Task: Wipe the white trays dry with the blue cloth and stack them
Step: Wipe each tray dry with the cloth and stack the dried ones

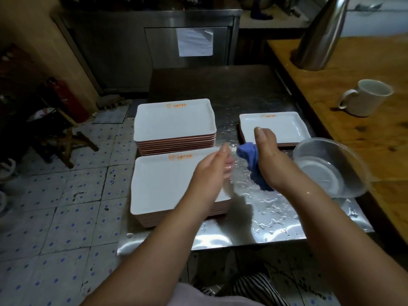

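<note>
Stacks (176, 127) of trays stood done at far left and near left (163, 184); judging by that, little remained, only the wet tray (278, 127) at right. Right hand (268, 162) gripped the cloth (249, 153) beside it; left hand (214, 171) was blurred, fingers unclear.

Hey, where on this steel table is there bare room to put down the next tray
The far end of the steel table, behind the far stack and the right-hand tray, is bare. The wet near-right corner, between the near stack and the clear bowl, is open too. The middle strip is crowded by both hands.
</note>
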